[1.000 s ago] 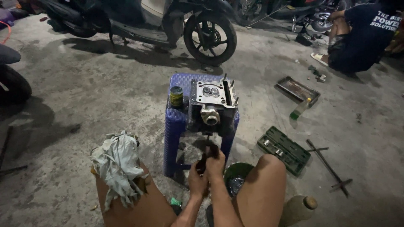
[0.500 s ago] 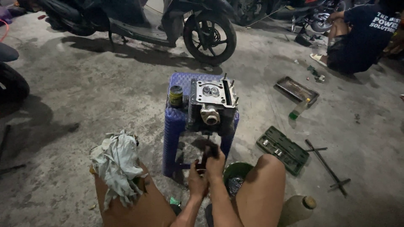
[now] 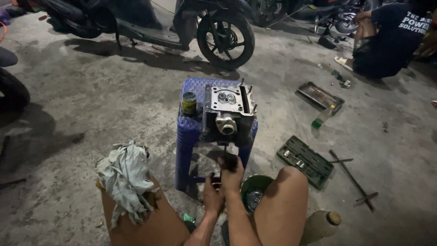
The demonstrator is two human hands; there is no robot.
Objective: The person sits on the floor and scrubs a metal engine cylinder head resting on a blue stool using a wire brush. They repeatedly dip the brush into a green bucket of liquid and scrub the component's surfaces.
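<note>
Just above both grips: cylinder head (image 3: 227, 116) raised on blue stool (image 3: 191, 132) for reach; right hand (image 3: 231, 171) and left hand (image 3: 212, 196) clamped together on small dark part (image 3: 226, 160), kind untellable.

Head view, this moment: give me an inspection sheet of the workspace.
Surface: stained concrete floor; blue plastic stool as bench.
Job's things: engine cylinder head and small can on the stool.
Clutter: rag over the left knee; green bowl; socket case; cross wrench; metal tray; bottle.
Hands: left hand and right hand close together below the cylinder head, on a small dark part; grip unclear.
Cables: nothing seen.
Surroundings: parked scooter; a person crouching at right.
</note>
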